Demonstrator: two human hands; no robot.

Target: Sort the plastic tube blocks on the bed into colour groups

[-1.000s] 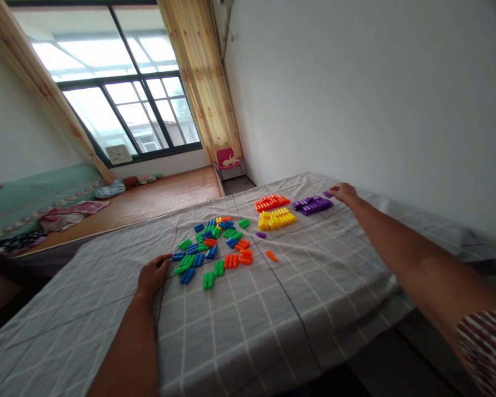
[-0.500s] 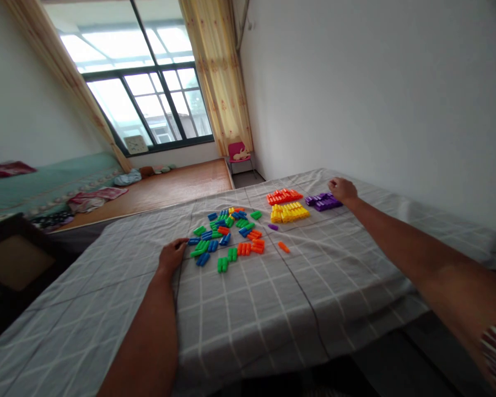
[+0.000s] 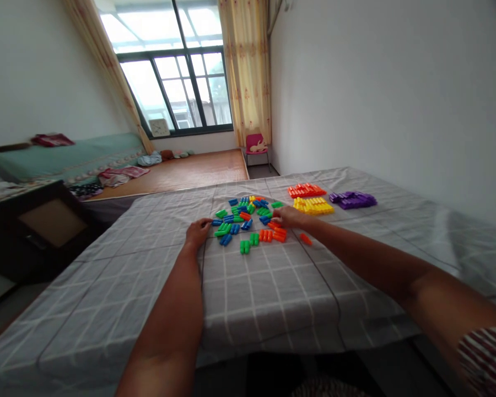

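Observation:
On the grey checked cloth, my left hand [image 3: 197, 232] rests with curled fingers, its fingertips at the left end of a blue piece [image 3: 217, 223]. My right hand [image 3: 290, 216] reaches to the right side of the mixed pile of blue, green and orange pieces, fingers pressed together above an orange piece [image 3: 274, 225]. What either hand pinches is too small to make out. Sorted groups lie beyond: red-orange pieces [image 3: 306, 191], yellow pieces [image 3: 313, 206] and purple pieces [image 3: 353, 199]. A single orange piece [image 3: 306, 239] lies apart, below my right wrist.
A white wall [image 3: 388, 99] runs along the right. Behind the cloth-covered table [image 3: 268, 309] are a low wooden platform [image 3: 206, 165], a pink chair [image 3: 255, 141] and a window. A dark cabinet [image 3: 28, 231] stands at the left.
My right hand has moved left from the purple group to the mixed pile, and the loose purple piece is now out of sight. My left hand stays by the blue piece. The view has shifted.

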